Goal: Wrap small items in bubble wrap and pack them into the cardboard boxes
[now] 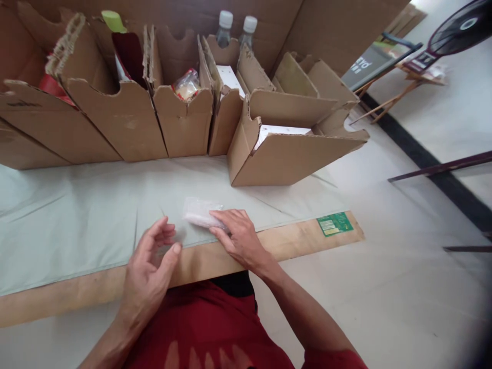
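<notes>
The right hand (pixel 240 238) has its thumb and fingers closed around the near right end of a small, flat, whitish packet in clear plastic (pixel 200 209). The packet is on or just above the pale green cloth (pixel 96 205), near the tan, board-like front edge (pixel 288 243); whether its far end touches the cloth, I cannot tell. The left hand (pixel 149 261) is open and holds nothing, its fingers curved just beside the packet's left end.

The thin wrapping looks slick and soft, so a light pinch with 2 sides in contact should hold it better than a hard squeeze. With 1 end unsupported, the packet may sag or twist; the left hand is well placed to steady it. Keeping both wrists low would suit, clear of the brown, open-topped cardboard box (pixel 295 161) beyond.
</notes>
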### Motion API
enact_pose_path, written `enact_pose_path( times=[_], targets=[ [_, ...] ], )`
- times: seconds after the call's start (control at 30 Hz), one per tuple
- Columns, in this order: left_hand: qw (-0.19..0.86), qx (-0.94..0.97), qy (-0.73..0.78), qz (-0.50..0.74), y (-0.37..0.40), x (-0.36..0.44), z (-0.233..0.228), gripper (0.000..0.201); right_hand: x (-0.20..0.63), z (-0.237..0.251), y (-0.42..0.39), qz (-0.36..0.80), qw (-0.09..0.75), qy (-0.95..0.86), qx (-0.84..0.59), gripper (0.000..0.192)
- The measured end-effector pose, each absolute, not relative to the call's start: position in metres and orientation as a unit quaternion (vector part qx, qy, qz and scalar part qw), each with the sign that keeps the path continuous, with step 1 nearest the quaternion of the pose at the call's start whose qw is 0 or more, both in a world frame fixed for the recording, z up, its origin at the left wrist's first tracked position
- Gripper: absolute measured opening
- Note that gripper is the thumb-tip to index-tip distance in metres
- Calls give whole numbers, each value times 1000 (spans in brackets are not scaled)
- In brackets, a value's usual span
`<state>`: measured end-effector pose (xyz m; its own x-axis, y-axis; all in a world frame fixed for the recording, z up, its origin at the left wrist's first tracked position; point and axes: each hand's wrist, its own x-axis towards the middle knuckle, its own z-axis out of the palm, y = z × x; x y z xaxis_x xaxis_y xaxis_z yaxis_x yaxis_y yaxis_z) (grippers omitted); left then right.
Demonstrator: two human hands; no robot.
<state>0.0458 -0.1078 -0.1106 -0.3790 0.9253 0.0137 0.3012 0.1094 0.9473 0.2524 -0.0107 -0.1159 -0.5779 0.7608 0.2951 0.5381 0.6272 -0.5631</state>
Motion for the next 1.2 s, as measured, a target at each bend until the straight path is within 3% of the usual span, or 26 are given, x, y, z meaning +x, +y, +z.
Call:
enact_pose_path(
  times=[0.1, 0.27, 0.4, 0.53, 0.73, 0.83, 0.9, 0.97, 1.1, 1.13, 1.2],
  targets=[
    [494, 301, 623, 527, -116, 53, -108, 73, 250, -107, -27, 259, 298, -834, -385, 29],
    [588, 189, 585, 525, -110, 68, -107, 92, 247, -101, -58, 336, 277, -823, -363, 27],
    [594, 167, 590, 521, -110, 74, -111, 75, 262, -112, -55, 357, 350, -749, -436, 40],
    [616, 189, 555, 526, -101, 73, -113, 53, 279, -109, -49, 539, 358, -651, -397, 75],
    [640, 254, 559, 462, -83, 84, -98, 51, 289, -108, -41, 669, 347, -547, -363, 49],
    [655, 315, 555, 404, -73, 87, -88, 66, 315, -98, -25, 695, 322, -529, -366, 45],
    [627, 387, 537, 410, -57, 84, -85, 83, 345, -74, -7, 666, 319, -553, -386, 40],
    [548, 482, 532, 428, -32, 76, -89, 87, 379, -40, 16, 591, 368, -586, -415, 36],
    [335, 648, 549, 408, 19, 62, -118, 60, 434, 33, 78, 306, 504, -630, -505, 31],
    [288, 678, 541, 405, 28, 61, -127, 53, 441, 48, 95, 226, 495, -652, -527, 32],
    [208, 732, 508, 404, 38, 61, -142, 43, 447, 72, 127, 114, 383, -710, -580, 36]
  ],
)
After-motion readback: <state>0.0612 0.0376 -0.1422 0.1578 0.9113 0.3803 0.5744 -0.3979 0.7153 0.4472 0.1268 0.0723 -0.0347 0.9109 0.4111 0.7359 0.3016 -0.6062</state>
